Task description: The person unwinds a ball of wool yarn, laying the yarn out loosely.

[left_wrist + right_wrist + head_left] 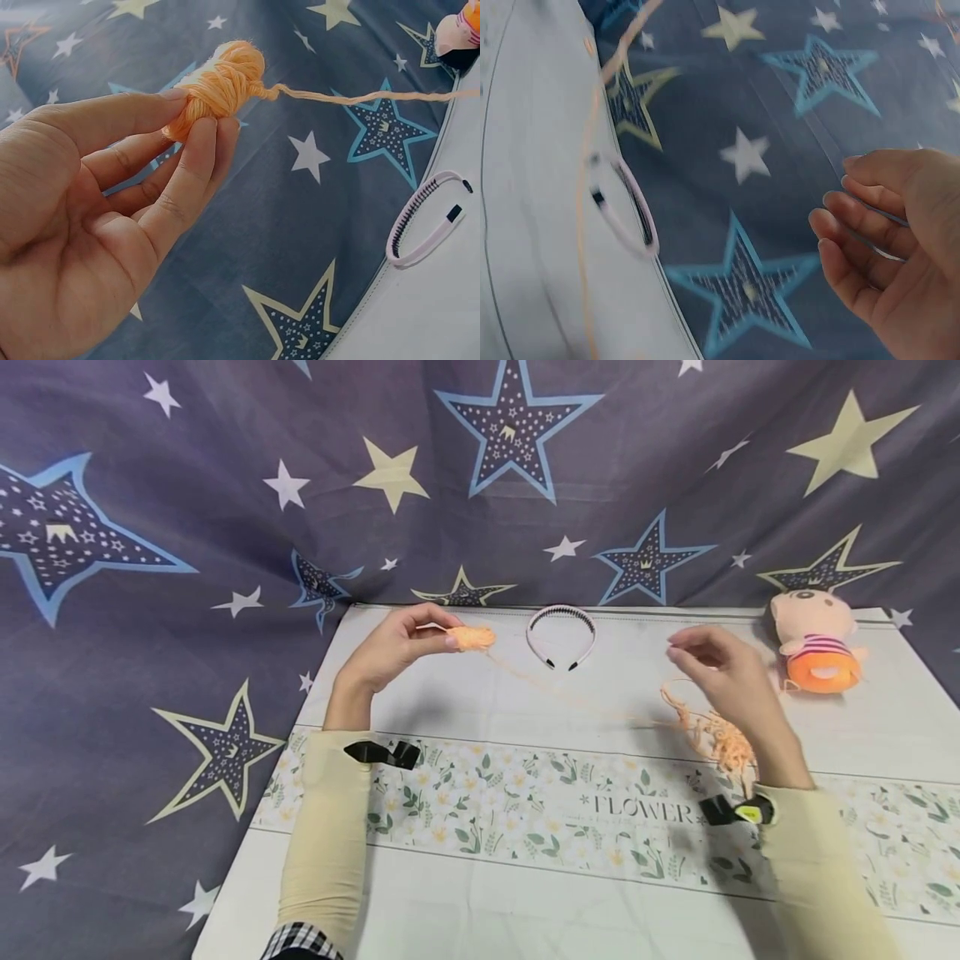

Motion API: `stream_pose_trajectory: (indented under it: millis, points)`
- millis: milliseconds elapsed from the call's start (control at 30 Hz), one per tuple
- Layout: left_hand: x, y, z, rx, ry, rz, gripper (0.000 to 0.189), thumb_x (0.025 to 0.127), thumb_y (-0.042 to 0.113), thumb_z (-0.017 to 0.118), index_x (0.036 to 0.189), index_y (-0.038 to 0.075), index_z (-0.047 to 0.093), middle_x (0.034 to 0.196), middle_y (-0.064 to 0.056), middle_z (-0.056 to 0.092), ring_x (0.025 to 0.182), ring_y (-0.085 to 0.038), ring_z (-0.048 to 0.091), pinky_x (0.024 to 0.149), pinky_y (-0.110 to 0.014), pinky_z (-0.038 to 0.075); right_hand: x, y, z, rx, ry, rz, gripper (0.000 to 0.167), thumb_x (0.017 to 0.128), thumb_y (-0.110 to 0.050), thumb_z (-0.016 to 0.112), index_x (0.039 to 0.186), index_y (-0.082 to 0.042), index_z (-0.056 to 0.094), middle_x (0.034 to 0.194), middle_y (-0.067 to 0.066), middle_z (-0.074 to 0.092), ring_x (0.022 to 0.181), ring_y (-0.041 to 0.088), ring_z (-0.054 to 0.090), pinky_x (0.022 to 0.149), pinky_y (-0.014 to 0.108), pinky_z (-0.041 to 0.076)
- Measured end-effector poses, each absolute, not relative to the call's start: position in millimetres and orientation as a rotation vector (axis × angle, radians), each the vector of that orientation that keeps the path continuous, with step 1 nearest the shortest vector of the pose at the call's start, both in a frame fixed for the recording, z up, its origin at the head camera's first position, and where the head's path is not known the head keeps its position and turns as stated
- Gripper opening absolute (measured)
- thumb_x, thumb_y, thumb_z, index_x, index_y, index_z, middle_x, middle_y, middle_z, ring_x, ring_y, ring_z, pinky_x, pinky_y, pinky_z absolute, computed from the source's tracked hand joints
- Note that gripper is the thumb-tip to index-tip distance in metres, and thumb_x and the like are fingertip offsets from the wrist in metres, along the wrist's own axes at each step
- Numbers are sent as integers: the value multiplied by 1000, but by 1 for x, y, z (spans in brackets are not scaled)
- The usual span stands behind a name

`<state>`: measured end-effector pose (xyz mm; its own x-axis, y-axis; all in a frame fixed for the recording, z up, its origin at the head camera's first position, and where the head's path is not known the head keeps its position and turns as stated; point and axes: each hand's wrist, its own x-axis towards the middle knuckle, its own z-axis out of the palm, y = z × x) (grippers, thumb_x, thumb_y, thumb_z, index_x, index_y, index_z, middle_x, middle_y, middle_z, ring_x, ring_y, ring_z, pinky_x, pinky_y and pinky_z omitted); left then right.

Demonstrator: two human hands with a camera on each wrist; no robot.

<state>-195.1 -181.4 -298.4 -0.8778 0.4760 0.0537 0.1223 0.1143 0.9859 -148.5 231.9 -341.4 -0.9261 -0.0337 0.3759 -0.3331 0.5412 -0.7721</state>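
Note:
My left hand [397, 645] pinches a small wound bundle of orange yarn [225, 82] between thumb and fingertips, raised above the table. From the bundle a strand [360, 98] runs to the right, sagging toward a loose tangle of the same yarn [723, 745]. My right hand [723, 672] is held in the air above that tangle, its fingers loosely bent. Nothing lies between them in the right wrist view, where the hand [885, 232] shows against the star-patterned cloth. Part of the tangle is hidden behind the right wrist.
A pale pink headband [531, 639] lies at the table's back edge, between the hands. A plush doll [821, 639] with orange bottoms lies at the back right. Behind the table hangs a dark star-patterned cloth [480, 535]. A floral strip [525, 810] crosses the white table cover.

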Motion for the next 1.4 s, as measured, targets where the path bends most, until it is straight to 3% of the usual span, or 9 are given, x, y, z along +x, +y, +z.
stream_pose_trajectory:
  millis: [233,433,667,1200,1400]
  points:
    - [-195,-177,-303,624,2092,1827,19,89,6,66,108,6,65,108,-5,64,96,-16,66,95,-32,51,-163,167,-342,545,-2453,1420,19,88,-8,68,106,-1,66,98,13,70,79,1,60,74,10,49]
    - [-195,-172,-305,635,2095,1810,21,89,7,67,109,4,64,110,-6,63,98,-17,66,93,-32,52,-170,120,-349,713,-2478,1459,21,90,-13,67,109,-5,67,100,9,70,85,15,64,77,20,53]
    - [-195,-168,-306,642,2102,1785,21,89,7,66,109,3,63,113,-7,62,100,-17,66,93,-33,52,-171,84,-358,803,-2519,1528,18,92,-20,65,107,-10,70,102,3,69,87,14,63,79,30,54]
    - [-193,-168,-302,643,2090,1793,20,89,4,66,108,1,63,111,-7,62,99,-18,66,93,-34,52,-170,77,-354,732,-2496,1594,8,93,-17,64,93,-10,68,86,4,68,75,14,61,69,30,53]
    - [-193,-173,-304,630,2114,1774,20,88,7,68,108,3,64,112,-8,61,100,-19,66,94,-34,52,-174,93,-344,630,-2324,1659,10,92,-12,64,93,-2,66,85,11,68,74,10,60,68,21,52]
